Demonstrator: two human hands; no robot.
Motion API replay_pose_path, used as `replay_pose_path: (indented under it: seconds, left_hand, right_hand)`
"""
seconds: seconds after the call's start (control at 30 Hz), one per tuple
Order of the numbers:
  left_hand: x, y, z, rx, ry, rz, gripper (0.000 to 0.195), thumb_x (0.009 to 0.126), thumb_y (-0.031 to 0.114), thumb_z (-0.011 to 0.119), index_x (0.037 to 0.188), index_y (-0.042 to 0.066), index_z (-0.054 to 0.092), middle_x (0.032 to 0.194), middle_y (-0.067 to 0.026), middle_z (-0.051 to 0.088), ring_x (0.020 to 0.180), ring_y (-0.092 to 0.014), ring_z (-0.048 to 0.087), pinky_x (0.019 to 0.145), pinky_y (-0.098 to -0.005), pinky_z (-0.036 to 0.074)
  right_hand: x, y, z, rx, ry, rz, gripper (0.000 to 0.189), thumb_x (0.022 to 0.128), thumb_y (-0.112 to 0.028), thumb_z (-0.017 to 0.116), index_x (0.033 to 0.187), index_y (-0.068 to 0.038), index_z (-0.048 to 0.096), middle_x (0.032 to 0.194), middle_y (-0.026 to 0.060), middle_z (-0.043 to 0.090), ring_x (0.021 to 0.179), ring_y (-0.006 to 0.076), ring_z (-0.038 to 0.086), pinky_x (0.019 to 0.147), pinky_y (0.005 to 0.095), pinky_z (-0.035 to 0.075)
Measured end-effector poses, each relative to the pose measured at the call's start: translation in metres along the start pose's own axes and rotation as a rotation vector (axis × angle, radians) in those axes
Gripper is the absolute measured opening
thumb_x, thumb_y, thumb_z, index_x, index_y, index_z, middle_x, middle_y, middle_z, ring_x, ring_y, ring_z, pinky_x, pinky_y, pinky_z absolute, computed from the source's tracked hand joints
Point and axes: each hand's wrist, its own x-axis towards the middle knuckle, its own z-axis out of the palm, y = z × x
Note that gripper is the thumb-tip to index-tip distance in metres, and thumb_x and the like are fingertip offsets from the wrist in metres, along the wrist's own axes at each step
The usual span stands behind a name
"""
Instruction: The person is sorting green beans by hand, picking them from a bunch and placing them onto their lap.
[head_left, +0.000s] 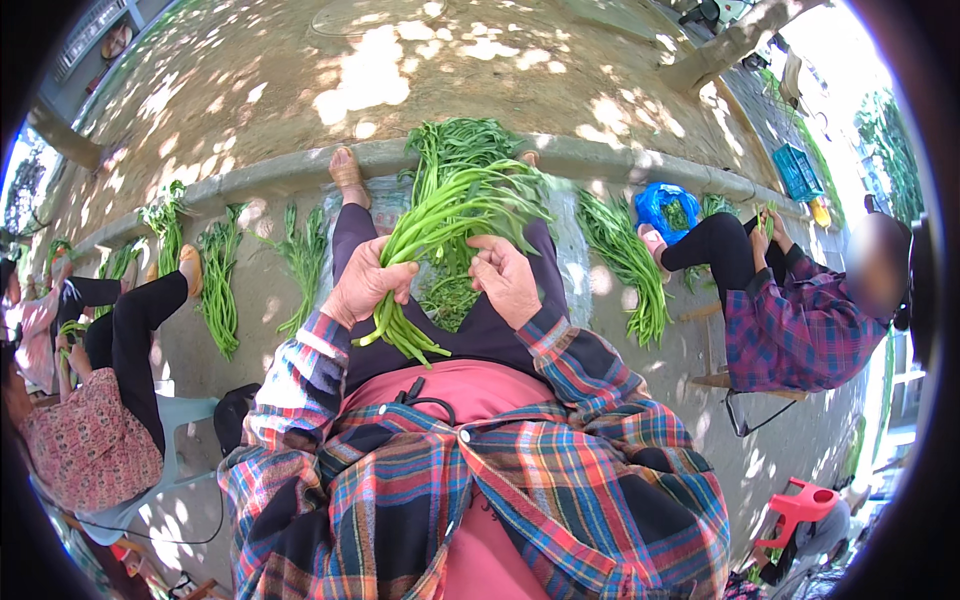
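My left hand (367, 283) is closed around a bunch of long green stems (431, 229), which look like water spinach. Their cut ends hang toward my lap, and their leafy tops arch away to the right, partly blurred. To the right of the bunch is my right hand (508, 283), its fingers curled and its thumb near the index finger. Whether it pinches anything is unclear. Beyond the bunch, a heap of the same leafy greens (465, 139) lies against the curb. Loose leaves and trimmings (450, 304) lie on the ground between my legs.
A clear plastic sheet (576, 262) covers ground under my legs. Bundles of greens lie to the right (626, 266) and left (220, 292). A concrete curb (277, 171) runs ahead. A blue plastic bag (651, 196) holds greens. Seated people (810, 326) handle stems on both sides.
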Motion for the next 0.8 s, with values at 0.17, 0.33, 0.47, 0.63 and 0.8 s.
replay_pose_path:
  seconds: [0.17,0.33,0.47,0.63,0.8]
  left_hand:
    - [0.0,0.011,0.018,0.278,-0.008,-0.053,0.016,0.081,0.006,0.062,0.096,0.002,0.059,0.069,0.003,0.056,0.051,-0.004,0.05,0.046,-0.0188,0.043]
    - [-0.001,0.016,0.029,0.481,-0.015,-0.076,0.013,0.079,0.008,0.062,0.09,0.001,0.059,0.064,0.0039,0.053,0.05,-0.004,0.047,0.046,-0.0199,0.04]
    - [-0.001,0.014,0.029,0.49,-0.028,-0.091,0.013,0.079,0.008,0.062,0.089,0.001,0.059,0.063,0.0036,0.052,0.051,-0.004,0.047,0.046,-0.021,0.04]
    - [-0.002,0.011,0.025,0.493,-0.033,-0.104,0.014,0.079,0.009,0.062,0.09,0.001,0.059,0.062,0.0034,0.052,0.05,-0.004,0.047,0.046,-0.0212,0.04]
    - [0.0,0.007,0.022,0.526,-0.05,-0.111,0.015,0.078,0.008,0.062,0.091,0.003,0.058,0.066,0.0037,0.053,0.05,-0.004,0.05,0.046,-0.0195,0.041]
  right_hand:
    - [0.0,0.001,-0.002,0.017,0.008,0.01,0.023,0.091,-0.011,0.051,0.109,0.003,0.05,0.076,0.0027,0.054,0.062,0.0077,0.051,0.057,0.0211,0.043]
    - [-0.001,0.0,-0.006,0.044,0.044,0.102,0.021,0.092,-0.019,0.054,0.09,0.001,0.057,0.071,0.0033,0.056,0.059,0.0096,0.052,0.056,0.023,0.044]
    - [-0.001,0.01,-0.009,0.149,0.059,0.123,0.025,0.091,-0.022,0.055,0.079,-0.001,0.058,0.067,0.0031,0.056,0.056,0.0106,0.053,0.052,0.0236,0.043]
    - [-0.002,0.011,-0.007,0.306,0.108,0.19,0.023,0.091,-0.021,0.055,0.078,-0.003,0.058,0.066,0.0029,0.056,0.054,0.0106,0.053,0.051,0.0228,0.042]
    - [-0.002,0.013,-0.007,0.329,0.128,0.217,0.018,0.09,-0.017,0.056,0.079,-0.004,0.057,0.065,0.0025,0.055,0.054,0.0103,0.053,0.05,0.0224,0.042]
